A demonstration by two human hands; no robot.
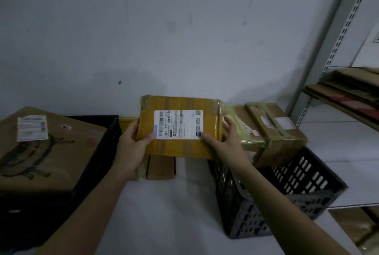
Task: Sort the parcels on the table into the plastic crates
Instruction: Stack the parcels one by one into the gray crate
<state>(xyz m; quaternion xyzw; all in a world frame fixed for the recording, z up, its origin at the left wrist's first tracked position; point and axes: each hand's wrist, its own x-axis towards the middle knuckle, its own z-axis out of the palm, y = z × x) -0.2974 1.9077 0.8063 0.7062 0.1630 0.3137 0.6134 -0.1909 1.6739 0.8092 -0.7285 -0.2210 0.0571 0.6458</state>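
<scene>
While both hands grip it, the yellow parcel (pixel 180 127) hangs between crates.

Yellow taped parcel (pixel 180 127), white label face up, held flat above table at centre. Small brown parcel (pixel 161 169) beneath it at 6 o'clock. Left crate (pixel 98 152) at 9 o'clock, black, large brown parcel (pixel 47 152) inside. Right crate (pixel 287 197) at 4 o'clock, slotted, two taped parcels (pixel 272 127) stacked on top.

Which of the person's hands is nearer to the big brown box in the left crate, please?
Left. The left hand grips the yellow parcel's left edge, just right of the big brown box; the right hand holds the far edge.
</scene>
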